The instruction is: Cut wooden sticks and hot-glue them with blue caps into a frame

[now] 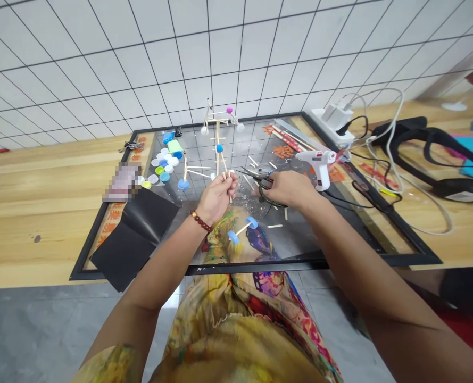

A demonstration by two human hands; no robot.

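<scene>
My left hand point(219, 194) is closed around several thin wooden sticks point(225, 163), held up over the glass board point(300, 242). My right hand point(290, 187) rests on the board, fingers curled round the handles of black scissors point(256, 175). Just below the hands lies a stick axle with two blue bottle caps point(242, 230). A stick-and-cap frame point(219, 125) stands upright at the back of the board.
A white glue gun point(319, 162) lies right of my right hand, with a power strip point(332, 125) and cables behind it. Loose bottle caps point(164, 165) sit at the left, a black sheet point(134, 236) at the board's near left corner. Black straps lie far right.
</scene>
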